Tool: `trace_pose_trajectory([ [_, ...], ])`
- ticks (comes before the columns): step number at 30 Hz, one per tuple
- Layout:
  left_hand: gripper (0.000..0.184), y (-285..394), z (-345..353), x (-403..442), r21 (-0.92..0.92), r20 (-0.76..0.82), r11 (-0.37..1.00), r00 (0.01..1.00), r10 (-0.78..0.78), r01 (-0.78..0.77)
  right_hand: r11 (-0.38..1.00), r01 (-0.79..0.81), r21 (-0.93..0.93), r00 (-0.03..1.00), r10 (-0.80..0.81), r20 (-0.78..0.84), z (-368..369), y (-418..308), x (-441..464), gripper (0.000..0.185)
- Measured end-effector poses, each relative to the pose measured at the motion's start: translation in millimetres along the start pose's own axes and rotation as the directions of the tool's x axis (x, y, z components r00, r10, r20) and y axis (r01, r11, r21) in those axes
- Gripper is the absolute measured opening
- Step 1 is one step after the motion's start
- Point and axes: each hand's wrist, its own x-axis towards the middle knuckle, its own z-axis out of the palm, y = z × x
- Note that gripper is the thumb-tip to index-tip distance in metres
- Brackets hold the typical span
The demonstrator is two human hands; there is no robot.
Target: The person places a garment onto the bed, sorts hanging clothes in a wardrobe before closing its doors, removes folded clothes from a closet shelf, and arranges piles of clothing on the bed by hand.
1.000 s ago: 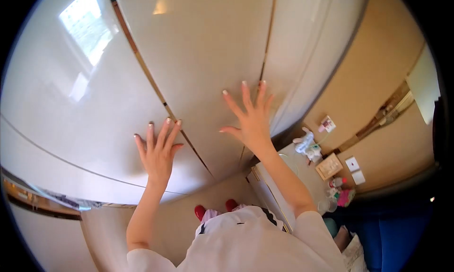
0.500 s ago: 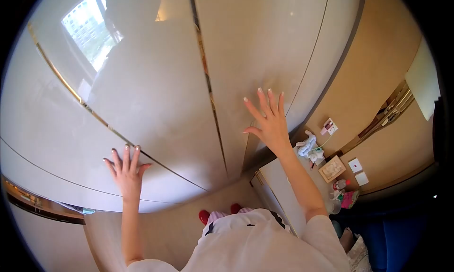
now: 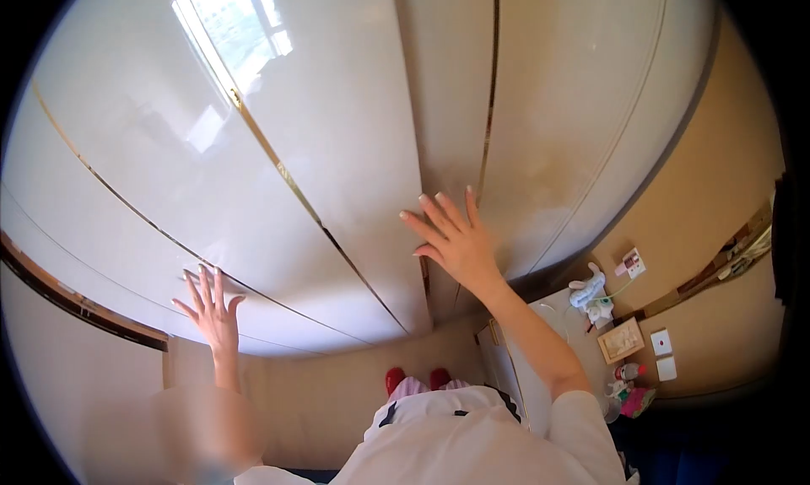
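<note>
A stepped edge (image 3: 411, 105), unseen half a second ago, now runs down the cabinet front (image 3: 346, 88). Its glossy pale panels with gold strips (image 3: 283, 171) stand directly ahead. Both hands are spread, grasping nothing: left hand (image 3: 215, 318) against a left panel, right hand (image 3: 462, 249) by the edge; contact is unclear.

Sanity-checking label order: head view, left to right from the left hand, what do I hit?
Left hand → right hand → light-blue plush-like item → wooden-framed picture → white wall plates.
</note>
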Motion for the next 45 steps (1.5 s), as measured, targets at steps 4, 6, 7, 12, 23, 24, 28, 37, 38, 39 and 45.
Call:
trace_pose_trajectory([
  [4,0.095,5,-33,-21,-0.147,0.056,0.973,0.984,-0.17,0.177,0.996,0.036,0.081,0.998,-0.032,-0.047,20,-27,12,0.077],
  [6,0.095,15,-51,-23,-0.169,0.037,0.972,0.987,-0.158,0.162,0.993,0.062,0.104,0.997,-0.056,-0.055,28,-42,19,0.076],
  [7,0.095,20,-56,-18,-0.201,0.019,0.973,0.993,-0.114,0.115,0.996,0.076,0.054,0.995,-0.073,-0.067,33,-47,23,0.071],
  [12,0.093,32,-64,-4,-0.229,-0.084,0.971,0.996,0.042,-0.06,0.992,0.13,-0.001,0.989,-0.129,-0.074,46,-84,30,0.066],
  [23,0.076,37,-54,32,-0.312,-0.126,0.945,0.99,0.057,-0.095,0.986,0.154,-0.068,0.983,-0.159,-0.086,56,-172,42,0.062],
  [24,0.075,33,-51,31,-0.288,-0.107,0.956,0.994,0.034,-0.064,0.987,0.141,-0.078,0.987,-0.146,-0.066,59,-179,46,0.062],
  [28,0.087,18,-34,36,-0.259,0.079,0.965,0.996,-0.028,0.048,0.992,0.092,-0.084,0.993,-0.086,0.077,73,-191,67,0.063],
  [37,0.091,29,15,53,-0.2,0.027,0.975,0.995,-0.094,0.097,0.999,-0.017,-0.031,0.994,0.02,0.103,60,-176,101,0.077],
  [38,0.091,32,8,52,-0.205,0.037,0.973,0.994,-0.102,0.107,0.999,-0.006,0.038,0.99,0.0,0.138,51,-173,103,0.075],
  [39,0.091,34,-2,55,-0.224,0.079,0.964,0.988,-0.131,0.145,0.997,-0.009,0.083,0.991,-0.002,0.131,42,-165,98,0.066],
  [45,0.047,90,-48,27,-0.74,0.137,0.612,0.953,-0.27,0.279,0.927,-0.375,0.023,0.92,0.375,-0.115,-39,-12,10,0.044],
])
